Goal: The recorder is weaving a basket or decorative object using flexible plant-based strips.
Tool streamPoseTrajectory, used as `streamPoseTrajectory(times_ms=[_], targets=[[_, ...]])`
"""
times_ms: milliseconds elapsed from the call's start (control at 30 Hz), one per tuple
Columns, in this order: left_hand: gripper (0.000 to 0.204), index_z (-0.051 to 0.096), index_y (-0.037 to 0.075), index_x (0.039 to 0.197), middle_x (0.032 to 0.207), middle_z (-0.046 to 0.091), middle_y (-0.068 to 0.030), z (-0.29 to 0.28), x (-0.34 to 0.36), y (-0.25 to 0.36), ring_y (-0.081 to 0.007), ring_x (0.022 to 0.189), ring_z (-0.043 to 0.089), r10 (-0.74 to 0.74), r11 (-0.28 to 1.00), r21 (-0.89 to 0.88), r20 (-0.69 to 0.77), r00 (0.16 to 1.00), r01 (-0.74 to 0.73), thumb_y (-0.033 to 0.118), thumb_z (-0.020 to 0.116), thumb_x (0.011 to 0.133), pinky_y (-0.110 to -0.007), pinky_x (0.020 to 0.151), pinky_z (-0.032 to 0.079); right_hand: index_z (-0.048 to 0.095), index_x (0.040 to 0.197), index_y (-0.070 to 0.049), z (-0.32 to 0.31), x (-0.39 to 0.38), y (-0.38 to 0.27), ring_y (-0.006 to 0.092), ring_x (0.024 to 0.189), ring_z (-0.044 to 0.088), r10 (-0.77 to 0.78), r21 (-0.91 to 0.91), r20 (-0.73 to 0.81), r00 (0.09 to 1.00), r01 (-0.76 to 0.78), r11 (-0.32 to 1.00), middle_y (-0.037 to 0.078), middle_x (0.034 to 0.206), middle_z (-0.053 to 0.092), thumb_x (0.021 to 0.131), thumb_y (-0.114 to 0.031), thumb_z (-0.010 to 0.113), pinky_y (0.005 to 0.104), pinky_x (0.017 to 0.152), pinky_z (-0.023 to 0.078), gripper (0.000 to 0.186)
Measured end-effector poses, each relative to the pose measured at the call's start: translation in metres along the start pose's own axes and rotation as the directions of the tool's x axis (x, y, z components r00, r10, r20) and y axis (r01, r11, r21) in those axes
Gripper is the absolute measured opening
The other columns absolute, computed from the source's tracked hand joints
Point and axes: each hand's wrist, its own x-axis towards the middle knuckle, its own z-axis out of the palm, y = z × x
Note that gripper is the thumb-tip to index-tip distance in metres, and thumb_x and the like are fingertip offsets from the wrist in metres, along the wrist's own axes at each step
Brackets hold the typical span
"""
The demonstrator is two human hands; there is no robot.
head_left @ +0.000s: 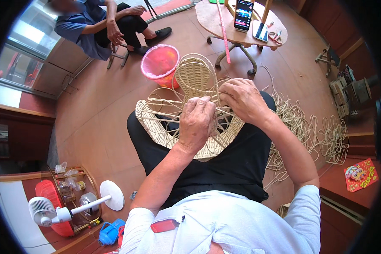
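Observation:
A pale woven straw piece lies across my lap, with a thick braided curved band (156, 128) and loose cords criss-crossing inside it. An oval woven panel (194, 75) rises from its far side, looped round by thin cord. My left hand (195, 125) is closed on the cords at the middle of the piece, its fingertips partly hidden. To its right, my right hand (245, 100) pinches a cord next to the base of the oval panel. Both hands cover the spot where the cords meet.
Loose straw cord (294, 135) lies heaped on the floor at my right. Ahead stand a pink bin (160, 63) and a wheeled round table (218, 25) bearing a phone (243, 16) and pliers (275, 38). Another person (110, 25) sits far left. A white fan (89, 205) stands near left.

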Motion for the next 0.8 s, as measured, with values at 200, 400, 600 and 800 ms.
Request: streamPoseTrajectory(times_ms=[200,400,600,800], targets=[[0.012,0.071,0.006,0.109,0.123,0.073,-0.0127,0.000,-0.001,0.000,-0.0351,0.112,0.067,-0.033,0.997,-0.077,-0.057,0.998,0.029,0.010,0.077,0.099,-0.046,0.099,0.055,0.076,0.108,0.003,0.008,-0.024,0.031,0.0378,0.094,0.076,0.188,0.322,-0.206,0.960,-0.115,0.940,0.018,0.096,0.076,0.106,-0.012,0.073,0.0422,0.087,0.059,0.016],[0.012,0.072,0.006,0.110,0.106,0.064,-0.0128,0.000,0.003,-0.005,-0.0351,0.101,0.064,-0.120,0.989,-0.096,-0.098,0.988,0.110,0.009,0.077,0.099,-0.047,0.090,0.053,0.080,0.131,-0.005,-0.036,-0.182,0.203,0.0136,0.093,0.073,0.702,0.422,-0.294,0.649,-0.571,0.704,0.006,0.107,0.084,0.117,-0.031,0.063,0.0286,0.088,0.056,0.034],[0.012,0.072,0.004,0.110,0.104,0.063,-0.0142,0.005,0.007,-0.007,-0.0350,0.099,0.064,-0.146,0.989,-0.001,-0.053,0.988,0.146,0.008,0.075,0.099,-0.047,0.088,0.053,0.075,0.140,-0.003,-0.119,-0.413,0.340,0.0262,0.114,0.076,0.927,0.709,-0.316,-0.205,-0.700,0.087,0.013,0.127,0.082,0.107,-0.030,0.068,0.0373,0.104,0.056,0.044],[0.009,0.070,0.005,0.104,0.097,0.063,-0.0132,0.005,0.012,-0.007,-0.0352,0.094,0.067,-0.185,0.979,-0.101,-0.086,0.979,0.176,0.009,0.076,0.100,-0.048,0.085,0.055,0.081,0.133,-0.004,-0.092,-0.346,0.215,0.0150,0.105,0.072,0.949,0.424,-0.175,0.262,-0.850,0.313,0.003,0.117,0.080,0.106,-0.016,0.073,0.0317,0.094,0.057,0.031]])
